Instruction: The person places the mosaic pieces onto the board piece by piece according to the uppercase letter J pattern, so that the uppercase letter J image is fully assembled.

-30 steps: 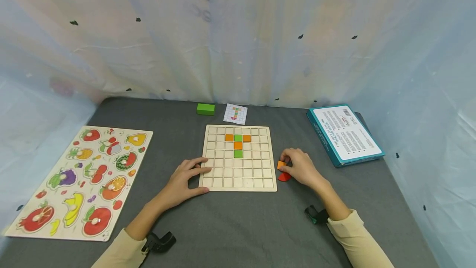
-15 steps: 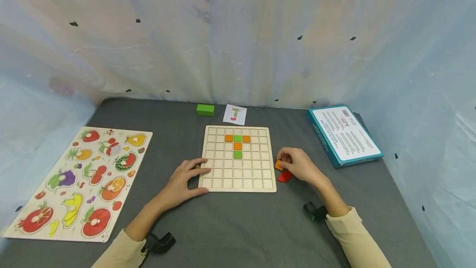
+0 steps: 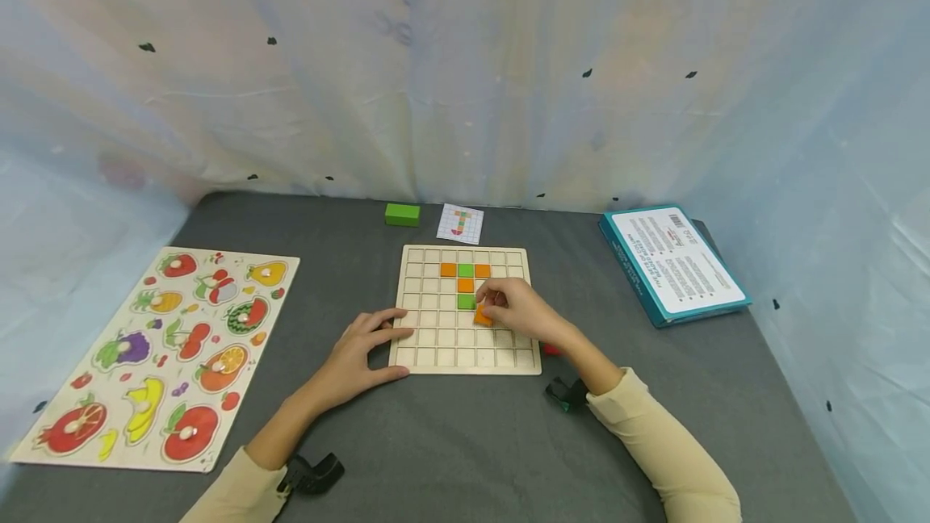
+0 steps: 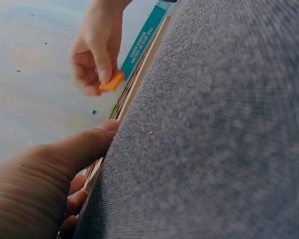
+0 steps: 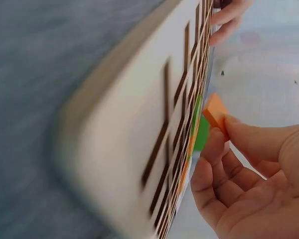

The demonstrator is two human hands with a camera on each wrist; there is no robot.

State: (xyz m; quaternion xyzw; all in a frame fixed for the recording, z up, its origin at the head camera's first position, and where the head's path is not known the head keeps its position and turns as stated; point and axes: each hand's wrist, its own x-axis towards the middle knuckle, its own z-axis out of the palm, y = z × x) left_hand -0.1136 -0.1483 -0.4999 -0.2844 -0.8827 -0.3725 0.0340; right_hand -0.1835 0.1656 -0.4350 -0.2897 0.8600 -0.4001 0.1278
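A pale wooden grid board (image 3: 429, 357) lies in the middle, with orange and green squares set in a T shape on it. Between the thumb and fingers of my right hand (image 3: 517, 309) is an orange square tile (image 3: 483, 316), held over the board just right of the lowest green square (image 3: 466, 302). In the right wrist view the orange tile (image 5: 216, 110) is tilted, pinched at its edge. My left hand (image 3: 363, 349) rests at the board's left side, fingers spread on its edge and thumb at the near corner. A red piece (image 3: 552, 349) lies beyond the board's right edge, partly hidden by my right wrist.
Behind the board are a green block (image 3: 403, 215) and a small card (image 3: 460, 224) printed with a coloured grid pattern. A fruit puzzle board (image 3: 240, 261) lies on the left. On the right is a teal box (image 3: 679, 265) with a white label.
My right hand has lifted the orange tile from beside the board and carried it left over the grid. The left hand stays in place.
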